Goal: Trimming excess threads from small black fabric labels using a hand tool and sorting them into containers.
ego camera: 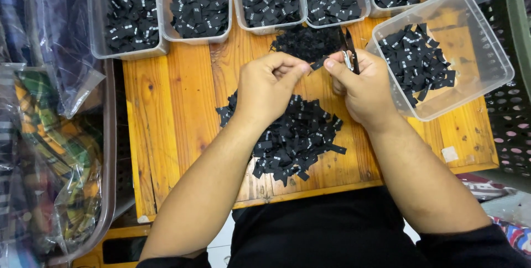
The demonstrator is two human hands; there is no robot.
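Both hands [318, 82] pinching one black label [317, 64] above wooden table [166, 107]

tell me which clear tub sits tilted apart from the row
The clear tub at the right, beside the right hand; it lies skewed, the others line the back edge.

Black labels [296, 138] with small white marks, heaped on orange-brown wood table [166, 113]. More black labels in clear tubs [475, 52]. Black-handled snips [349, 52]. Green, yellow plaid cloth [55, 135] in clear bags at left. Black shirt [321, 229] below.
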